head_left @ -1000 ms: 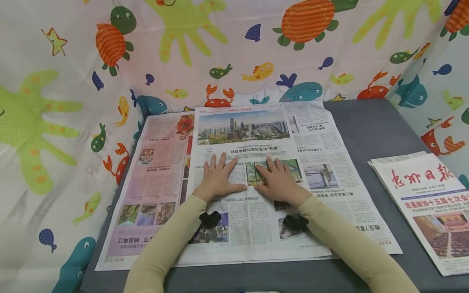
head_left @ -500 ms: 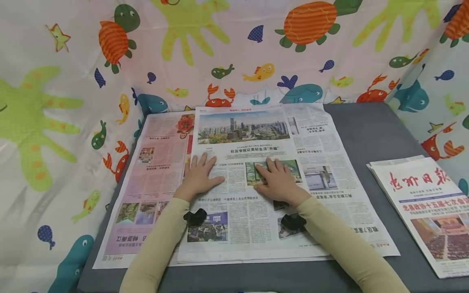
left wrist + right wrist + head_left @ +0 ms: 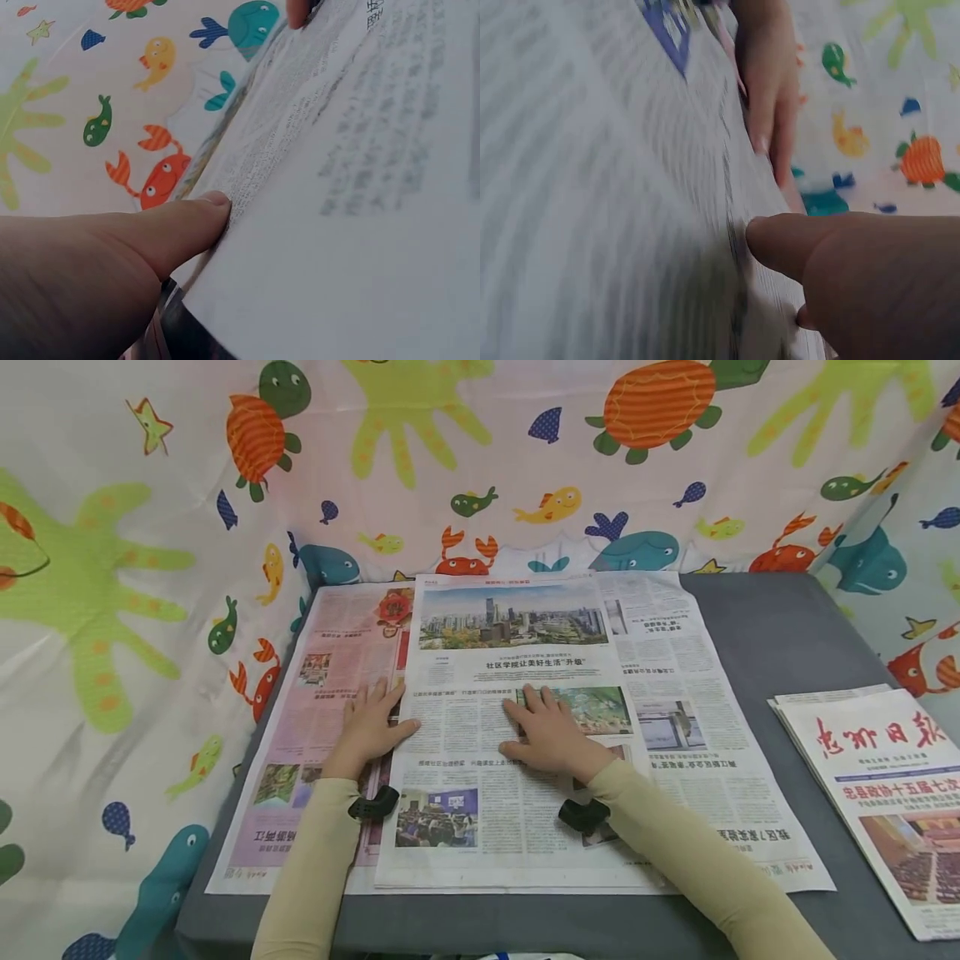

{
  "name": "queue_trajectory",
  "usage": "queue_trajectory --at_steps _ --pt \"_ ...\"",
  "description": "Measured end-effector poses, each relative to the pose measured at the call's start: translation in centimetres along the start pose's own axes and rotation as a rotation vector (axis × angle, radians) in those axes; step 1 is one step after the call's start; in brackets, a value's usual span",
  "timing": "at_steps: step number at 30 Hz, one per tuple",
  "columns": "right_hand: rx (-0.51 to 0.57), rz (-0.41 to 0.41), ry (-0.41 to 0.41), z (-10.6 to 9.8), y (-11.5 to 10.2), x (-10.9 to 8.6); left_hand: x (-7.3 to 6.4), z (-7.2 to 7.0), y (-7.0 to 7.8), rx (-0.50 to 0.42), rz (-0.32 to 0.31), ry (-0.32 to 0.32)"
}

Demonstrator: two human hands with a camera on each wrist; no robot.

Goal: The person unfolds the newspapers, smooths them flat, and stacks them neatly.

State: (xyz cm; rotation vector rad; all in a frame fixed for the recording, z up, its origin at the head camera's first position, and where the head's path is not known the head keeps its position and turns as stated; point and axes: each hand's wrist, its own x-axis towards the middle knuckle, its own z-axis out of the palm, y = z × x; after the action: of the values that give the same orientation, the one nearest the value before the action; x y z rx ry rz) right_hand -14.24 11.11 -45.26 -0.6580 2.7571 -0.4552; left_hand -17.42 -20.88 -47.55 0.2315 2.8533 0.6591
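A printed newspaper sheet with a city skyline photo lies over other pages on the grey table. My left hand rests with fingers spread across its left edge and the pink-tinted page underneath. In the left wrist view, the left thumb touches the paper near a sheet edge. My right hand lies flat on the sheet, over the left part of a green photo. The right wrist view has the right thumb on the printed paper, with the left hand beyond it.
A folded newspaper stack with a red title lies at the table's right. Another spread page shows right of the top sheet. A curtain printed with sea animals encloses the back and sides of the grey table.
My left hand has slid left across the top sheet to its left edge and the pink page. The right hand stays nearly in place on the sheet. The head view has shifted slightly.
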Motion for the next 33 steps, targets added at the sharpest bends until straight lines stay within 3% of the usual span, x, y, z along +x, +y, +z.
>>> queue_trajectory --at_steps 9,16,23,33 --pt "-0.092 -0.081 -0.171 0.9 -5.7 2.5 0.0 0.4 0.0 -0.026 0.006 0.032" --pt "-0.196 -0.091 -0.212 1.8 -8.9 3.6 0.0 0.4 0.1 -0.024 -0.007 0.034" --pt "-0.241 -0.072 -0.210 1.9 -9.9 3.6 0.1 0.7 -0.1 -0.011 -0.008 0.063" --pt "-0.122 -0.062 -0.173 1.8 -9.4 3.8 0.0 0.7 0.0 -0.072 0.007 0.074"
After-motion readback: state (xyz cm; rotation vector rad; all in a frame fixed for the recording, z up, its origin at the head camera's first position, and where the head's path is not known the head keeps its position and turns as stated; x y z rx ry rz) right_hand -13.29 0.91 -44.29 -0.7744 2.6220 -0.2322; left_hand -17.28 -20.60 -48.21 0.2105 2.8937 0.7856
